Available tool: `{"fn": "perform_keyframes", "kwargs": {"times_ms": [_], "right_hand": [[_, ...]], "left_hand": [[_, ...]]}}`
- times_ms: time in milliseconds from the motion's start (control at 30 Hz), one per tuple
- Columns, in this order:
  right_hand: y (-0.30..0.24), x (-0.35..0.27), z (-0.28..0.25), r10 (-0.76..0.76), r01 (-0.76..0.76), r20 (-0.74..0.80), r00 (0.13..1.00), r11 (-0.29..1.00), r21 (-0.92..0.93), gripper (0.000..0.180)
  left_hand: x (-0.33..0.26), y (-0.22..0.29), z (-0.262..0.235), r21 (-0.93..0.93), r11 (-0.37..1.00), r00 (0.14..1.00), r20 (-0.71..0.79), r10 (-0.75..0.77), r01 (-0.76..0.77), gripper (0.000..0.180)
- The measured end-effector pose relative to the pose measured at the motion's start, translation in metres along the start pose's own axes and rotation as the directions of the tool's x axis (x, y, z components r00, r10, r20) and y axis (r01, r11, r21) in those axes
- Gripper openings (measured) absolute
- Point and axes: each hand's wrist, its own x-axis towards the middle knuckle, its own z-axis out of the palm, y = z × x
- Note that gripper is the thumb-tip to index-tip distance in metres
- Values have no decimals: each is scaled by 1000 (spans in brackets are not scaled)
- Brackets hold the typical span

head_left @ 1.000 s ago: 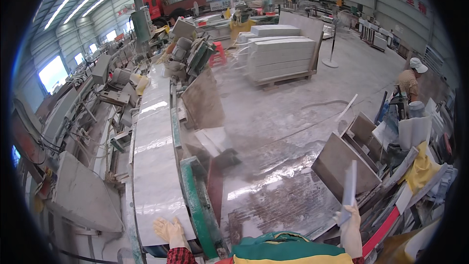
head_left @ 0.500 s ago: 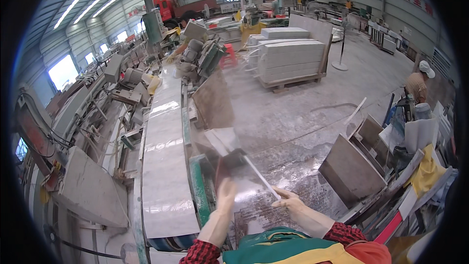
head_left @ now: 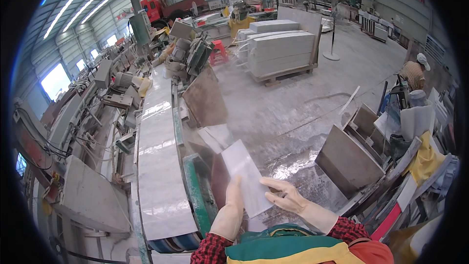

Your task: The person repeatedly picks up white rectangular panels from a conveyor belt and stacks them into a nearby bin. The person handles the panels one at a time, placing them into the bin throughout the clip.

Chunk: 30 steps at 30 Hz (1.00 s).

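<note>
Both of my hands wear pale rubber gloves and hold a light grey stone tile point(head_left: 245, 176) flat in front of me. My left hand point(head_left: 233, 204) grips its near left edge, thumb side up. My right hand point(head_left: 286, 194) clasps its near right edge with fingers spread over the top. The tile hangs above the wet floor, just right of the green-edged conveyor point(head_left: 194, 190). Polished grey slabs point(head_left: 157, 166) lie in a row on that conveyor to my left.
Brown stone panels point(head_left: 346, 159) lean at the right among stacked boards and yellow cloth. A pallet of grey slabs point(head_left: 283, 51) stands farther back. A person in a hat point(head_left: 414, 72) works at the far right. Machinery lines the left side.
My hands came up from the lower edge and took hold of the tile. It now lies flatter and closer to me, where half a second ago it was held nearly edge-on.
</note>
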Motion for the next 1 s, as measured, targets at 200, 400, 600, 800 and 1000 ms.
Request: {"fn": "perform_keyframes", "kwargs": {"times_ms": [200,400,600,800,1000], "right_hand": [[-3,14,-8,-120,119,-33,992,992,-33,55],[11,60,-20,-89,85,-165,982,996,-31,72],[15,129,-43,-106,148,-278,955,980,136,62],[31,152,-57,69,-27,-222,973,982,187,63],[17,68,-9,47,-44,-108,993,999,32,89]], "left_hand": [[-18,5,13,-51,998,991,136,-14,21,46],[-21,4,15,-100,986,945,312,-98,135,43],[-32,10,16,61,996,945,317,-85,69,39],[-41,11,23,90,994,939,334,-84,57,38],[-21,4,1,-64,991,963,249,-100,120,41]]}}
